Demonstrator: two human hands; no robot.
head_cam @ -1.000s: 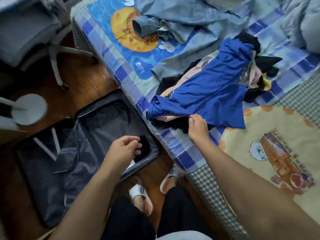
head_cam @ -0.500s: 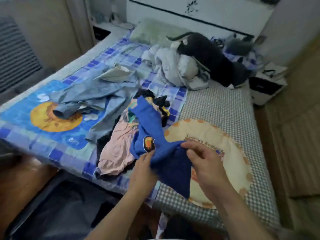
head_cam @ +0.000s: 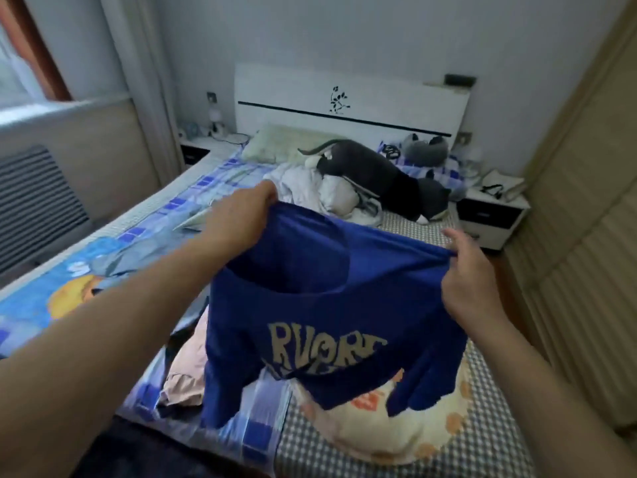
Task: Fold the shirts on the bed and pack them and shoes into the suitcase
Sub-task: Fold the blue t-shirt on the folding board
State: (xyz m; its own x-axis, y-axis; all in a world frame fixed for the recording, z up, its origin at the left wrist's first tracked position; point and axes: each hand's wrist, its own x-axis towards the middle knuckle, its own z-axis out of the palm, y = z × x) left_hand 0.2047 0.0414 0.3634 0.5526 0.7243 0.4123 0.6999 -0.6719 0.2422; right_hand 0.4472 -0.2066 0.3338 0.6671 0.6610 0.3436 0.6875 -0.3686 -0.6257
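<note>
A blue shirt (head_cam: 331,305) with pale lettering hangs spread out in the air above the bed (head_cam: 396,457). My left hand (head_cam: 238,222) grips its upper left edge, my right hand (head_cam: 472,284) grips its upper right edge, and the cloth is stretched between them. Under it a pink garment (head_cam: 186,370) lies on dark clothes at the bed's near side. A light blue denim shirt (head_cam: 144,250) lies further left on the bed. The dark edge of the suitcase (head_cam: 138,453) shows on the floor at the bottom left. No shoes are in view.
A white crumpled sheet (head_cam: 310,188) and grey plush cats (head_cam: 375,174) lie near the headboard. White nightstands stand at the bed's left (head_cam: 196,150) and right (head_cam: 489,215). A radiator (head_cam: 34,198) is on the left wall and a wardrobe (head_cam: 586,236) is on the right.
Both hands have lifted the blue shirt off the pile and pulled it wide apart in the air. The view has tilted up from the floor and suitcase to the whole bed.
</note>
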